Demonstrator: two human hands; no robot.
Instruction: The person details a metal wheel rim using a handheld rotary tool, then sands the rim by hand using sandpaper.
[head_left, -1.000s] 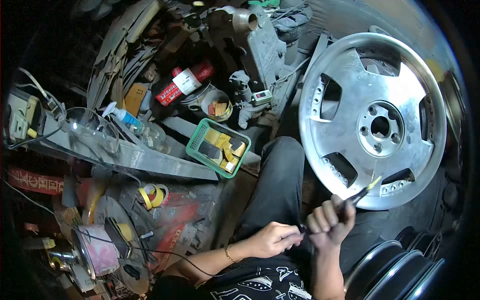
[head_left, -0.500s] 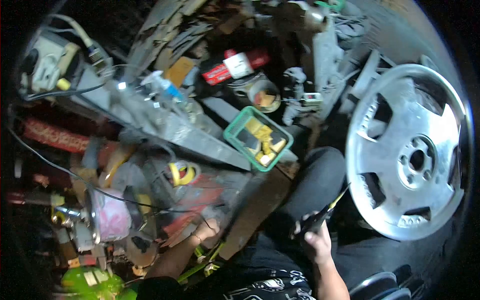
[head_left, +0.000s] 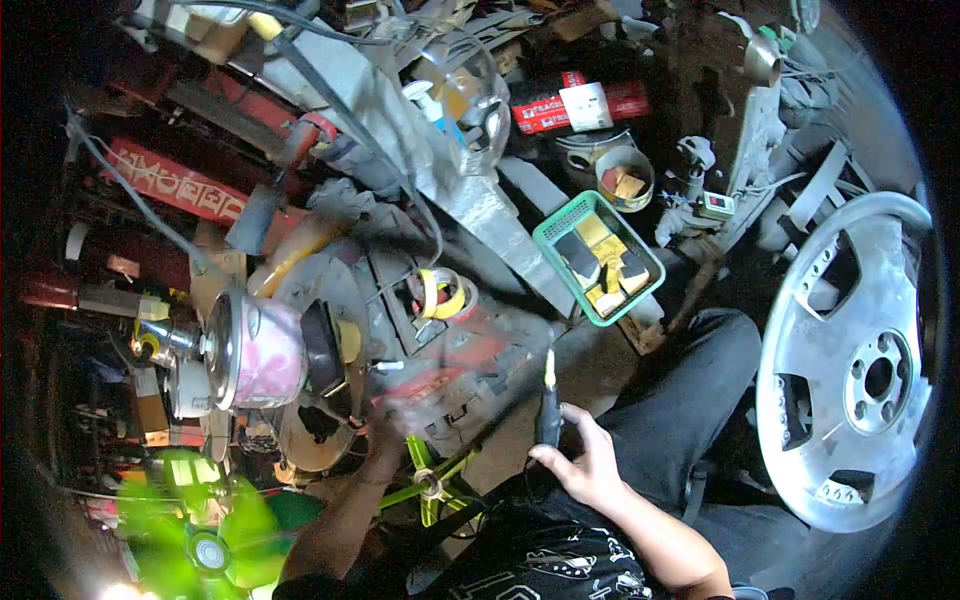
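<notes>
My right hand (head_left: 588, 462) is closed on a slim black handheld tool (head_left: 549, 418) with a narrow brass-coloured tip pointing away from me. The tool is upright over the floor, left of my bent knee (head_left: 705, 365). My left hand (head_left: 398, 425) is smeared by motion beside the cluttered bench; its fingers do not show clearly. Just beyond it lies a small pale-ended item (head_left: 386, 367). A pot with a pink-patterned side (head_left: 262, 350) stands left of that hand, and a yellow tape roll (head_left: 440, 293) lies farther off.
A silver alloy wheel (head_left: 800, 440) stands at my right. A green basket (head_left: 598, 318) holds yellow and dark blocks. A green fan (head_left: 208, 550) is at lower left, near a green spoked wheel (head_left: 428, 484). A grey metal beam (head_left: 480, 220) runs across the middle.
My view has turned right, so things sit farther left or right than before. My right hand has moved left with the tool, now pointing straight ahead. The left hand has blurred.
</notes>
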